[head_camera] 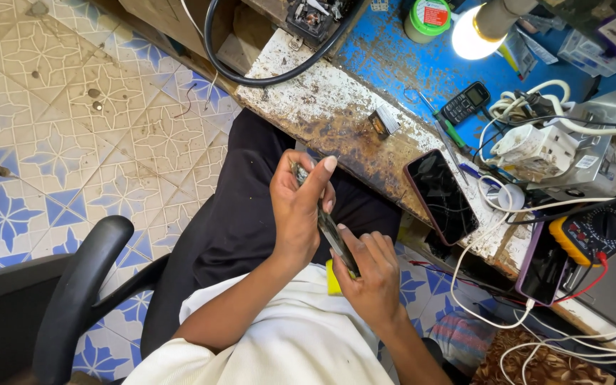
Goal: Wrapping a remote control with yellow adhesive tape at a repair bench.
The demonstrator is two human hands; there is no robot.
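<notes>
I sit at a workbench and hold a dark smartphone (329, 229) edge-on over my lap. My left hand (297, 203) wraps its upper end, thumb raised along the top. My right hand (372, 274) grips the lower end, fingers curled around the edge. A small yellow-green thing (332, 279) peeks out under my right hand. The phone's screen side is hidden from view.
The worn blue and white workbench (336, 114) carries a cracked phone (441, 196), a second phone on a cable (542, 269), a small keypad phone (465, 103), a multimeter (597, 232), a white power strip (536, 146), a lit lamp (475, 32). A black chair armrest (80, 285) is at left.
</notes>
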